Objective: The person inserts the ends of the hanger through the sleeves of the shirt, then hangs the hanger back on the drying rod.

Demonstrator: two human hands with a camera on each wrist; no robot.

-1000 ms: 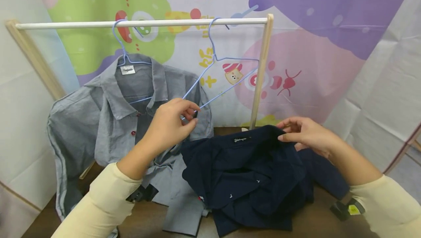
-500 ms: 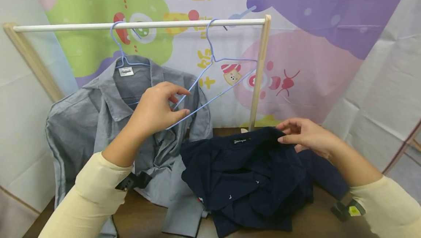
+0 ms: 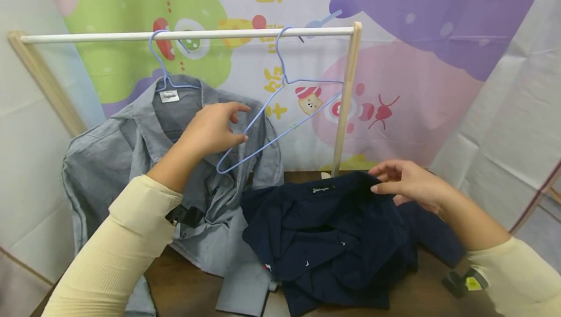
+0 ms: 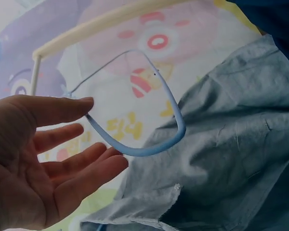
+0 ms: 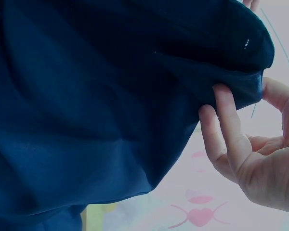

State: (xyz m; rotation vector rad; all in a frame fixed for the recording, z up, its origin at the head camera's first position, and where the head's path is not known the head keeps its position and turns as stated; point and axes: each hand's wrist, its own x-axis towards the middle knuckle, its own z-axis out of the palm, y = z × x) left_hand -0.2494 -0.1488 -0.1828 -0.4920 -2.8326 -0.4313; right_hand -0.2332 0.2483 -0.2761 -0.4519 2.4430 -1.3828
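Observation:
A blue wire hanger (image 3: pixel 256 152) hangs bare from the rail, its lower left corner overlapping the grey shirt. Beside that corner is my left hand (image 3: pixel 215 127), its thumb and fingers parted; in the left wrist view the left hand (image 4: pixel 62 144) has its thumb tip and fingertips right at the wire, not curled round it. My right hand (image 3: pixel 412 183) pinches the collar edge of a navy shirt (image 3: pixel 324 229) with a small label inside the neck. In the right wrist view the right hand (image 5: pixel 250 144) has fingers on one side of the navy cloth (image 5: pixel 101 110) and thumb behind.
A grey shirt (image 3: pixel 105 161) hangs on a second blue hanger (image 3: pixel 163 64) at the left of the white rail (image 3: pixel 219 33). Wooden posts (image 3: pixel 346 102) carry the rail. Below is a brown table (image 3: pixel 188 288), and a printed curtain (image 3: pixel 438 88) stands behind.
My left hand has let go of the hanger's lower corner and moved up and left, so the corner now shows. The right hand stays at the navy collar.

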